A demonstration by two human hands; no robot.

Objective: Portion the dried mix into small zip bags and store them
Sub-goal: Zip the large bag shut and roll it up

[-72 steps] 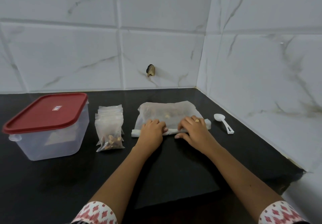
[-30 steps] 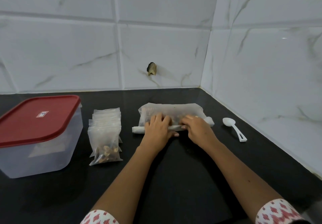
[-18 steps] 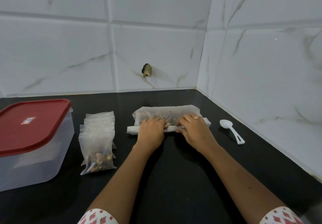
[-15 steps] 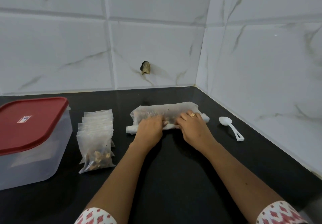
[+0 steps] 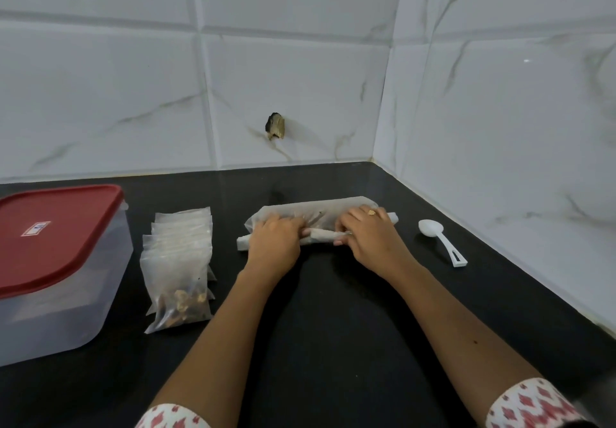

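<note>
Translucent plastic sits at the centre of our view: a large bag (image 5: pixel 316 216) lying across the black bench (image 5: pixel 333 321), toward twelve o'clock from us. Our left hand (image 5: pixel 275 244) and right hand (image 5: pixel 366 234) both grip its near edge, side by side, with fingers curled over a tight roll of the plastic. A ring shows on the right hand.

Compared with about two seconds ago, the roll has travelled away from us. Then, a wide flat sheet of bag lay beyond our knuckles. Now only a narrow strip remains, with a few dark bits bunched inside it. We judge that the large bag is being rolled shut, so the scooping looks finished.

At nine o'clock from our hands, well apart from them, lies an overlapping pile of small zip bags (image 5: pixel 180 254). The nearest one shows dried mix (image 5: pixel 183 301) at its bottom. The pile has not moved. Further toward nine o'clock is a clear storage box (image 5: pixel 50 311), its red lid (image 5: pixel 56 227) still on. At three o'clock a white spoon (image 5: pixel 440 241) lies untouched on the bench.

What seems left is to open the box and put the small bags inside.
</note>
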